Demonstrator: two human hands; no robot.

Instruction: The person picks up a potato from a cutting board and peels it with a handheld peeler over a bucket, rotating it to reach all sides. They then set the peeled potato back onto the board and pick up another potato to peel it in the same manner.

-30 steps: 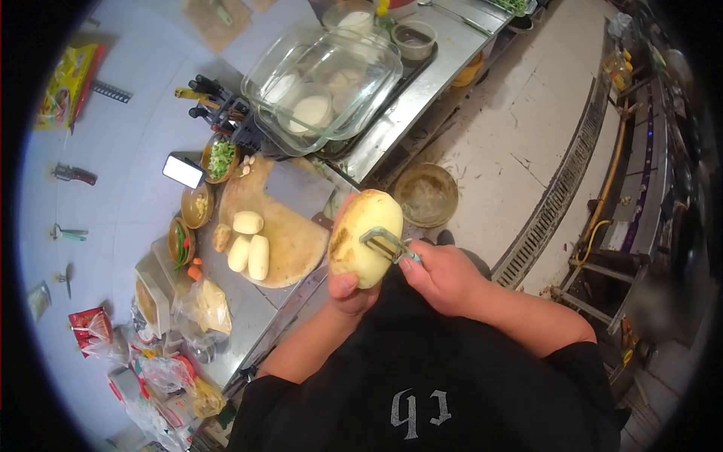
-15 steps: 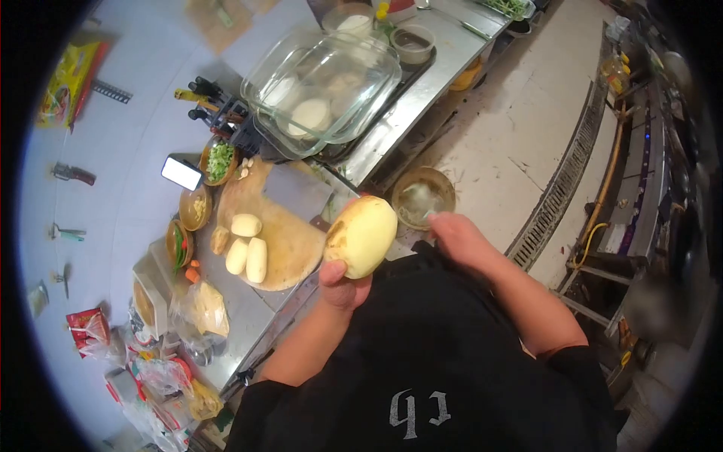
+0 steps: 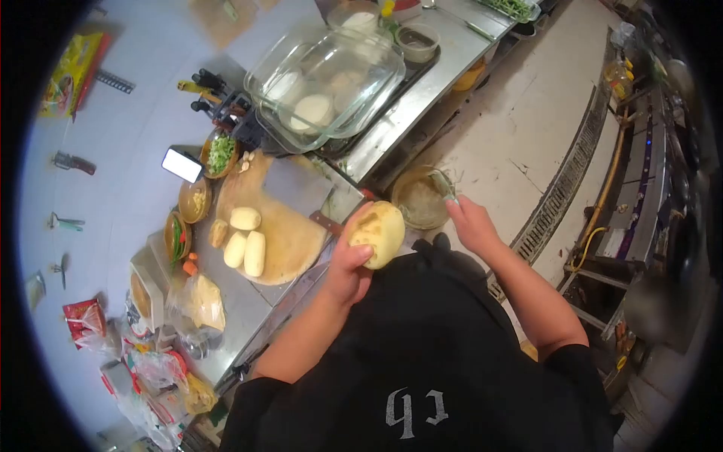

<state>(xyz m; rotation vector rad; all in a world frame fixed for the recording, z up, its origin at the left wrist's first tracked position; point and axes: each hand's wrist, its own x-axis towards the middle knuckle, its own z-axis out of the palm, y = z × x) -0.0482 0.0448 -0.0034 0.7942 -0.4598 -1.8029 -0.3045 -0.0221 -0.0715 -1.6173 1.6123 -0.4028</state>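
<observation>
My left hand (image 3: 354, 264) is closed around a large, partly peeled potato (image 3: 382, 233); brown skin patches remain on its upper left side. A peeler (image 3: 444, 184) is gripped in my right hand (image 3: 474, 224), away from the potato and over the round bin (image 3: 410, 203) on the floor. Several pale peeled potatoes (image 3: 254, 255) lie on the wooden cutting board (image 3: 294, 241), with a small brownish piece (image 3: 218, 233) beside them. A cleaver (image 3: 297, 188) rests across the board, its brown handle pointing towards my left hand.
Beyond the board stands a large glass dish (image 3: 331, 90) by a knife holder (image 3: 226, 109). Bowls of chopped greens (image 3: 221, 154) and garlic (image 3: 197, 202) line the wall, near a lit phone (image 3: 182, 165). Plastic bags (image 3: 162, 373) crowd the near left. A floor drain (image 3: 561, 200) runs at right.
The potato has turned in my left hand, showing more brown patches, and sits slightly further right. My right hand has lifted a little away with the peeler, which now shows more clearly.
</observation>
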